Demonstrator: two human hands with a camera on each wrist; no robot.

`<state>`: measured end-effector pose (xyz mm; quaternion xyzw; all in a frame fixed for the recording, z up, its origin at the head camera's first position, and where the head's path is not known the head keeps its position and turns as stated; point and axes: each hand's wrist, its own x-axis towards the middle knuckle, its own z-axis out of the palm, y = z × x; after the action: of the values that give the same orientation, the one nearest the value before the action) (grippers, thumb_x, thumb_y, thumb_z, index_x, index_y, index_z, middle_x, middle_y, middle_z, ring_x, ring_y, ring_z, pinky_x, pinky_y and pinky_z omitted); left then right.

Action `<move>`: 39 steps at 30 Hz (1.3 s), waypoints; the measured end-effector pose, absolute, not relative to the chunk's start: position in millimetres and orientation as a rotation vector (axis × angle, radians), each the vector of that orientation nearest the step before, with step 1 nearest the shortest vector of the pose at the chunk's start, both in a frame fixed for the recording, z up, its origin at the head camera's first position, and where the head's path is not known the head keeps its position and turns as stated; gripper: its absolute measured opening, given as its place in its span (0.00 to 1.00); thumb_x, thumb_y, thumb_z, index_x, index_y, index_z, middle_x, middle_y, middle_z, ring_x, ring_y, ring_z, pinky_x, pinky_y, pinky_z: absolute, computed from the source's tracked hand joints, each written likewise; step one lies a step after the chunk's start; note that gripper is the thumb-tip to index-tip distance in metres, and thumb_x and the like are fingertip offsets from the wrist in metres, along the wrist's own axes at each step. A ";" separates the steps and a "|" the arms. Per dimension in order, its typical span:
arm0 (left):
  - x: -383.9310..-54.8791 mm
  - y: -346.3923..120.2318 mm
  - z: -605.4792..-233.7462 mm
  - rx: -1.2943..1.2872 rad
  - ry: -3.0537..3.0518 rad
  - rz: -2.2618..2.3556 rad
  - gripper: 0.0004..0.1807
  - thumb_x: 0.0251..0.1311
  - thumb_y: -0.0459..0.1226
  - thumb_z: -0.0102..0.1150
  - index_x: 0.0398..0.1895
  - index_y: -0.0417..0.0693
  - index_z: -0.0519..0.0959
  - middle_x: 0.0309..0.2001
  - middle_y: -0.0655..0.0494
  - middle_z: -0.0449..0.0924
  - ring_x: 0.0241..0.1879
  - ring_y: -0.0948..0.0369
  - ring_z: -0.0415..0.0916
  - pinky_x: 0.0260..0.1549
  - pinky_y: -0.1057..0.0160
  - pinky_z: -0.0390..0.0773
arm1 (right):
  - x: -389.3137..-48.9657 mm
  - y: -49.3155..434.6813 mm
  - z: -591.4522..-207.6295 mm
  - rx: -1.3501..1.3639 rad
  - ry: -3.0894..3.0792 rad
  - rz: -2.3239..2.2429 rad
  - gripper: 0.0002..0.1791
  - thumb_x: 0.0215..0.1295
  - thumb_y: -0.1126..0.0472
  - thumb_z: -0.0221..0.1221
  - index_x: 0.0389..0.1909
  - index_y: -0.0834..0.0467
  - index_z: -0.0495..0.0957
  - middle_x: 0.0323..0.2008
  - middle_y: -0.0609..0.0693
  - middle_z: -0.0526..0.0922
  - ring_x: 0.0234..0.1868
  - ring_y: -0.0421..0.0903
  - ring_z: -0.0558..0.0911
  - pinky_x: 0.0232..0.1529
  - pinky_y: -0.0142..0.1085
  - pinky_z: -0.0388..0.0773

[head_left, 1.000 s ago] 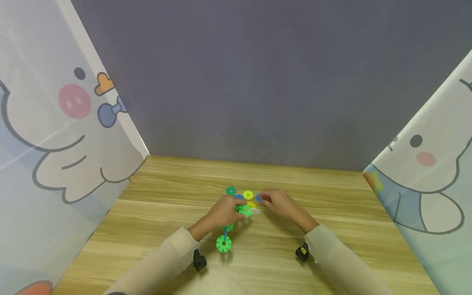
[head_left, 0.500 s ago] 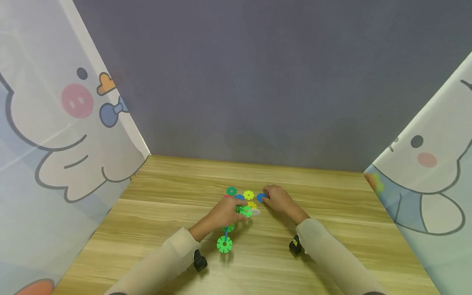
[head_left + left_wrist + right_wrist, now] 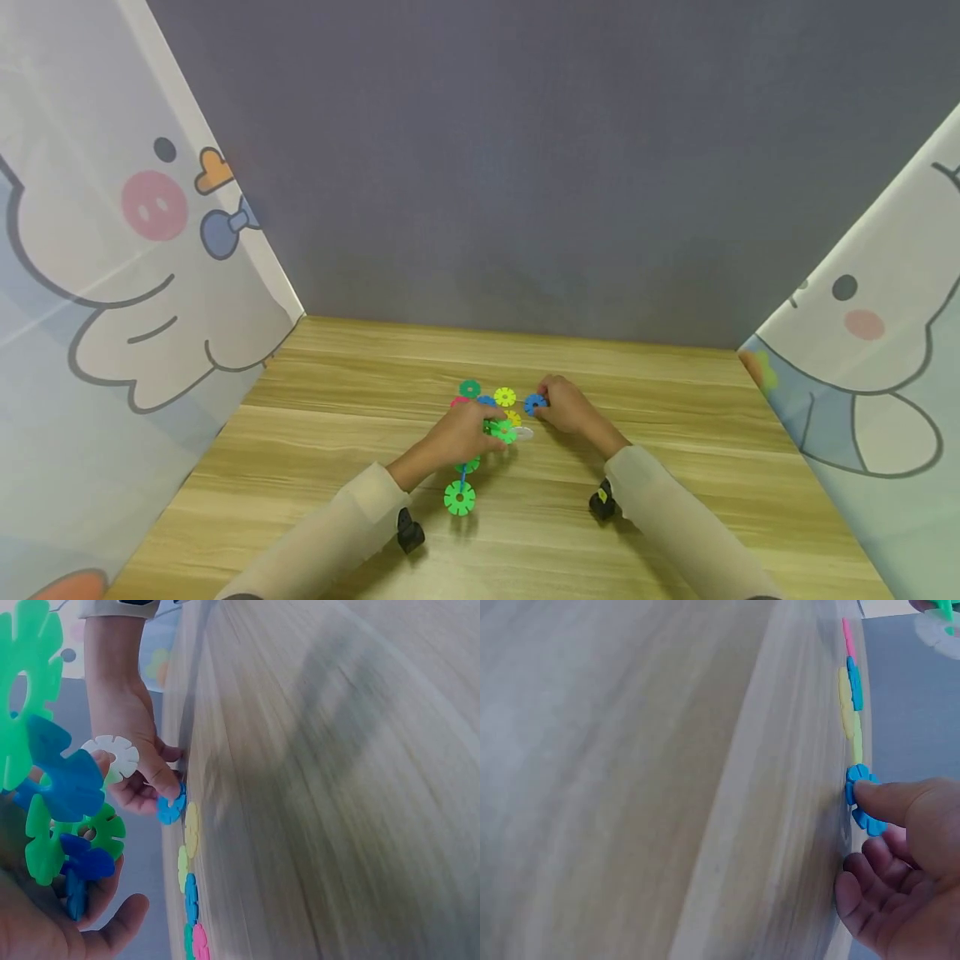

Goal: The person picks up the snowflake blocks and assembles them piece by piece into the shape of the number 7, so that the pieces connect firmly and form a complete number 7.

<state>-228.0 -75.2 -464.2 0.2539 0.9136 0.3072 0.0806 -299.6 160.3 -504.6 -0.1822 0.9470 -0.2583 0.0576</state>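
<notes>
My left hand (image 3: 457, 432) grips a built-up chain of notched plastic snowflake discs, mostly green and blue. A green disc (image 3: 460, 498) hangs at its near end, and a white disc (image 3: 522, 434) sticks out at the right. In the left wrist view, green discs (image 3: 105, 831) and blue discs (image 3: 71, 780) slot together at angles beside my fingers. My right hand (image 3: 568, 407) pinches a single blue snowflake disc (image 3: 860, 780) between thumb and fingers, close to the table and to the right of the chain.
Loose discs lie on the wooden table (image 3: 645, 392) beyond my left hand: dark green (image 3: 470, 389), bright yellow (image 3: 505, 397), blue (image 3: 486, 402), pink (image 3: 459, 402) and darker yellow (image 3: 513, 417). A grey panel (image 3: 510, 183) stands behind; cartoon-printed panels flank both sides.
My right hand has shifted its fingers on the blue disc, which has moved slightly right and now shows more of its face. My left hand stays nearly in place, still gripping the chain.
</notes>
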 end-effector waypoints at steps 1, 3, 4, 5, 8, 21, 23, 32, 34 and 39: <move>-228.1 -75.1 -464.3 0.756 2.729 0.920 0.24 0.57 0.41 0.75 0.57 0.45 0.84 0.54 0.51 0.86 0.33 0.70 0.75 0.36 0.72 0.79 | -298.9 161.0 -504.2 -0.551 2.864 -0.800 0.12 0.66 0.62 0.67 0.43 0.63 0.76 0.33 0.51 0.75 0.32 0.44 0.71 0.32 0.33 0.70; -228.4 -75.1 -464.4 0.756 2.723 0.926 0.25 0.57 0.41 0.75 0.57 0.44 0.83 0.54 0.51 0.86 0.29 0.71 0.73 0.34 0.73 0.78 | -297.3 162.8 -502.9 -0.555 2.851 -0.828 0.11 0.68 0.62 0.65 0.42 0.61 0.73 0.30 0.49 0.74 0.29 0.43 0.71 0.29 0.31 0.68; -228.3 -75.2 -464.4 0.758 2.721 0.929 0.25 0.57 0.41 0.75 0.57 0.44 0.83 0.55 0.50 0.86 0.27 0.71 0.72 0.33 0.73 0.78 | -296.4 163.7 -501.9 -0.559 2.843 -0.844 0.10 0.69 0.62 0.64 0.42 0.61 0.73 0.29 0.49 0.74 0.28 0.42 0.70 0.28 0.30 0.67; -228.3 -75.4 -464.2 0.759 2.719 0.932 0.25 0.57 0.40 0.75 0.58 0.44 0.83 0.55 0.50 0.86 0.27 0.71 0.72 0.33 0.73 0.78 | -295.7 164.6 -501.3 -0.568 2.834 -0.865 0.09 0.70 0.62 0.63 0.42 0.61 0.72 0.28 0.48 0.74 0.27 0.41 0.70 0.28 0.29 0.67; -227.8 -75.8 -463.4 0.759 2.720 0.927 0.26 0.57 0.41 0.75 0.59 0.44 0.83 0.56 0.50 0.86 0.28 0.72 0.74 0.35 0.73 0.79 | -293.2 167.8 -499.2 -0.590 2.796 -0.944 0.07 0.72 0.62 0.61 0.44 0.60 0.74 0.28 0.46 0.74 0.26 0.40 0.70 0.28 0.28 0.67; -227.7 -76.7 -462.9 0.745 2.713 0.925 0.28 0.57 0.40 0.74 0.61 0.42 0.81 0.58 0.50 0.85 0.25 0.72 0.72 0.33 0.75 0.78 | -273.7 183.7 -492.0 -0.717 2.624 -1.130 0.07 0.76 0.60 0.57 0.47 0.58 0.79 0.25 0.44 0.74 0.22 0.36 0.69 0.23 0.26 0.68; -227.6 -77.1 -462.2 0.744 2.725 0.913 0.27 0.57 0.41 0.75 0.60 0.43 0.82 0.58 0.50 0.85 0.28 0.72 0.74 0.34 0.75 0.79 | -270.0 185.5 -490.8 -0.693 2.573 -1.164 0.09 0.77 0.58 0.56 0.49 0.59 0.79 0.24 0.46 0.74 0.20 0.37 0.68 0.21 0.26 0.67; -228.4 -77.8 -459.7 0.744 2.750 0.920 0.28 0.56 0.40 0.75 0.60 0.42 0.82 0.57 0.51 0.85 0.26 0.71 0.72 0.32 0.73 0.77 | -260.0 190.0 -489.4 -0.606 2.470 -1.297 0.14 0.77 0.58 0.56 0.55 0.62 0.76 0.24 0.59 0.80 0.19 0.40 0.71 0.20 0.27 0.67; -228.6 -77.7 -460.0 0.737 2.732 0.948 0.28 0.57 0.40 0.75 0.61 0.41 0.81 0.52 0.48 0.88 0.17 0.70 0.66 0.23 0.73 0.73 | -258.5 191.2 -489.9 -0.593 2.443 -1.329 0.14 0.77 0.58 0.56 0.55 0.64 0.76 0.25 0.60 0.80 0.20 0.40 0.72 0.20 0.27 0.69; -228.6 -77.7 -459.6 0.699 2.736 0.965 0.28 0.58 0.40 0.74 0.61 0.41 0.81 0.38 0.52 0.89 0.11 0.68 0.55 0.16 0.72 0.65 | -254.7 193.1 -490.9 -0.552 2.353 -1.412 0.16 0.77 0.59 0.56 0.56 0.67 0.75 0.26 0.59 0.80 0.22 0.39 0.76 0.22 0.29 0.77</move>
<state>-228.6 -77.7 -459.6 0.2335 0.9140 0.3223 0.0789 -254.7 193.1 -490.9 -0.1943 0.8283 -0.4970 0.1707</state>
